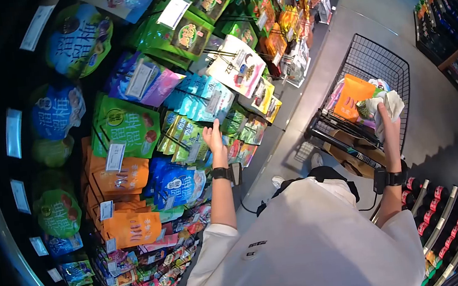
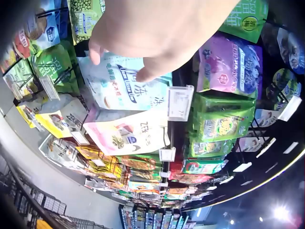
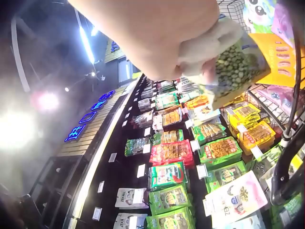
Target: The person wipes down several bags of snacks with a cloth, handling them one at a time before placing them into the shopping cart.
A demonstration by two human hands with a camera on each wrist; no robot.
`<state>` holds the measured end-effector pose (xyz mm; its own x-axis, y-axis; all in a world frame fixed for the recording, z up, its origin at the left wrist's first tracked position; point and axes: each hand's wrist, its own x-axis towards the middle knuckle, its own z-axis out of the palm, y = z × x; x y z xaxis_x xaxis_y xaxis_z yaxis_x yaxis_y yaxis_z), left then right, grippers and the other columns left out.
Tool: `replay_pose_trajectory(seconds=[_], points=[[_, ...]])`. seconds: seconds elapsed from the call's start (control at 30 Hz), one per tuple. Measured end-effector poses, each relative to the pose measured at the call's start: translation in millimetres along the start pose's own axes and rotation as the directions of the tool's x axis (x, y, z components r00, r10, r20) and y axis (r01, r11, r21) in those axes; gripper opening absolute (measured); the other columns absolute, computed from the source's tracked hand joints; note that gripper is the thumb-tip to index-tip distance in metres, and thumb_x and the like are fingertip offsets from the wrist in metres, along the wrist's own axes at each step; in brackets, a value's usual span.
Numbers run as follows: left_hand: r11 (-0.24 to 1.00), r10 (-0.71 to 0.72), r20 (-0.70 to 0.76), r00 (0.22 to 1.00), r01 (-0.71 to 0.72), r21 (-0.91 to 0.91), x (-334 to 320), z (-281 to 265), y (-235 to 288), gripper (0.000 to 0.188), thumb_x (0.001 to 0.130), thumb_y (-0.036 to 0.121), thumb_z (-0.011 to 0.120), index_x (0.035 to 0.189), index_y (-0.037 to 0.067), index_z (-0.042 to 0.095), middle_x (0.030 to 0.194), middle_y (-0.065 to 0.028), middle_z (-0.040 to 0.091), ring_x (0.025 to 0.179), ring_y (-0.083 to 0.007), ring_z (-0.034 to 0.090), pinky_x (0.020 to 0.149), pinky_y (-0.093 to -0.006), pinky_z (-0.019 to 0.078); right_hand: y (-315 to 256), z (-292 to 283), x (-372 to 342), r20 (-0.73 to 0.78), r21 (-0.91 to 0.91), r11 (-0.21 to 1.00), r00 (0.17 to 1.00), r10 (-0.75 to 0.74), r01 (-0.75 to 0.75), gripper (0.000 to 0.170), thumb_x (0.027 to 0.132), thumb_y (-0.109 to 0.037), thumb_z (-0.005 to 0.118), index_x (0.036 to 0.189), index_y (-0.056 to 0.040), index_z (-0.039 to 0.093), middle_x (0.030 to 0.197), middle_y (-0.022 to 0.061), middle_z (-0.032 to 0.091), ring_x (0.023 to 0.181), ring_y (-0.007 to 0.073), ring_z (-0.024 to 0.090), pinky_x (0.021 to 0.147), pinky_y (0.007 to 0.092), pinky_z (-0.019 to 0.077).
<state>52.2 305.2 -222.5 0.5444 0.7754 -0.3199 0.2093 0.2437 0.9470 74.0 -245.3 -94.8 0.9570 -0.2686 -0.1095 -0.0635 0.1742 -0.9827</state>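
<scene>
My left hand [image 1: 215,141] reaches toward the hanging snack bags on the left, its fingers extended close by a light blue bag [image 1: 201,95]. In the left wrist view the thumb and a fingertip overlap the front of that light blue bag [image 2: 119,90]. Over the shopping cart [image 1: 368,58], my right hand [image 1: 389,126] grips a pale snack bag [image 1: 393,104] near its top. Through that bag's clear part, green round pieces like peas [image 3: 233,69] show in the right wrist view. An orange bag [image 1: 353,96] lies in the cart beside it.
The rack is crowded with bags on hooks, including a green bag [image 1: 127,126], a blue bag [image 1: 175,185] and price tags [image 1: 115,156]. The cart's handle [image 1: 347,150] stands close to my body. Rows of red-labelled bottles [image 1: 436,205] stand at my right.
</scene>
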Motion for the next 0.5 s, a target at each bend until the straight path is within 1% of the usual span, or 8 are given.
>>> replay_pose_trajectory(seconds=[0.03,0.1,0.13,0.23,0.27,0.4,0.43,0.5], points=[[0.985,0.165,-0.068,0.984,-0.162,0.058,28,0,-21,0.091,0.078,0.030,0.086,0.146,0.000,0.034,0.124,-0.0100,0.057,0.102,-0.0187,0.059,0.075,-0.0297,0.0514,1,6,-4,-0.008,0.009,1.000,1.000,-0.002,0.002,0.047,0.097,-0.020,0.066,0.135,0.0026,0.051,0.122,0.0057,0.062,0.106,0.0118,0.060,0.091,0.0261,0.0472],[0.949,0.317,-0.036,0.948,-0.316,0.017,45,2,-24,0.080,0.078,0.026,0.086,0.140,0.002,0.041,0.116,-0.0082,0.062,0.095,-0.0174,0.061,0.073,-0.0288,0.0509,0,15,-13,-0.032,0.025,1.000,0.999,-0.012,0.012,0.048,0.097,-0.020,0.066,0.136,0.0025,0.050,0.124,0.0057,0.062,0.107,0.0123,0.060,0.092,0.0267,0.0469],[0.965,0.263,0.061,0.963,-0.262,-0.022,46,1,-17,0.068,0.076,0.020,0.086,0.128,0.001,0.048,0.111,-0.0077,0.065,0.097,-0.0179,0.063,0.073,-0.0275,0.0508,2,15,-16,-0.033,0.035,0.999,0.999,-0.001,0.002,0.048,0.097,-0.020,0.066,0.136,0.0024,0.050,0.124,0.0059,0.062,0.108,0.0124,0.060,0.093,0.0268,0.0465],[0.985,0.164,0.036,0.986,-0.165,0.058,60,9,-16,0.059,0.075,0.007,0.084,0.120,-0.001,0.048,0.111,-0.0098,0.062,0.101,-0.0217,0.061,0.091,-0.0330,0.0483,3,14,-28,-0.015,0.063,0.998,1.000,0.003,-0.002,0.048,0.097,-0.020,0.066,0.137,0.0023,0.050,0.126,0.0063,0.061,0.109,0.0128,0.059,0.095,0.0270,0.0454],[0.953,0.302,0.014,0.953,-0.302,0.032,68,16,-25,0.060,0.074,0.006,0.084,0.122,-0.002,0.050,0.113,-0.0099,0.064,0.099,-0.0215,0.063,0.088,-0.0330,0.0495,-1,14,-36,-0.001,0.073,0.997,1.000,-0.008,0.009,0.049,0.097,-0.020,0.066,0.137,0.0023,0.050,0.126,0.0065,0.061,0.110,0.0129,0.059,0.095,0.0270,0.0451],[0.976,0.216,0.067,0.974,-0.218,0.021,54,28,-30,0.046,0.080,0.008,0.079,0.121,-0.003,0.061,0.114,-0.0112,0.069,0.098,-0.0224,0.065,0.087,-0.0357,0.0488,7,2,-45,-0.047,0.048,0.997,0.997,0.064,-0.062,0.052,0.096,-0.021,0.066,0.139,0.0021,0.048,0.129,0.0073,0.059,0.111,0.0138,0.058,0.096,0.0272,0.0441],[0.987,0.159,0.104,0.982,-0.160,0.004,52,29,-31,0.043,0.085,0.006,0.075,0.124,-0.004,0.059,0.117,-0.0116,0.067,0.101,-0.0226,0.064,0.090,-0.0357,0.0478,8,0,-46,-0.068,0.032,0.994,0.992,0.104,-0.102,0.053,0.096,-0.021,0.066,0.139,0.0020,0.047,0.130,0.0073,0.059,0.111,0.0140,0.058,0.096,0.0274,0.0442],[0.977,0.209,0.148,0.967,-0.198,-0.082,43,35,-34,0.043,0.089,0.008,0.071,0.127,-0.004,0.055,0.123,-0.0134,0.064,0.105,-0.0230,0.062,0.093,-0.0359,0.0461,9,4,-49,-0.047,0.129,0.988,0.994,0.095,-0.089,0.056,0.095,-0.020,0.064,0.143,0.0011,0.043,0.134,0.0088,0.056,0.116,0.0177,0.057,0.099,0.0297,0.0433]])
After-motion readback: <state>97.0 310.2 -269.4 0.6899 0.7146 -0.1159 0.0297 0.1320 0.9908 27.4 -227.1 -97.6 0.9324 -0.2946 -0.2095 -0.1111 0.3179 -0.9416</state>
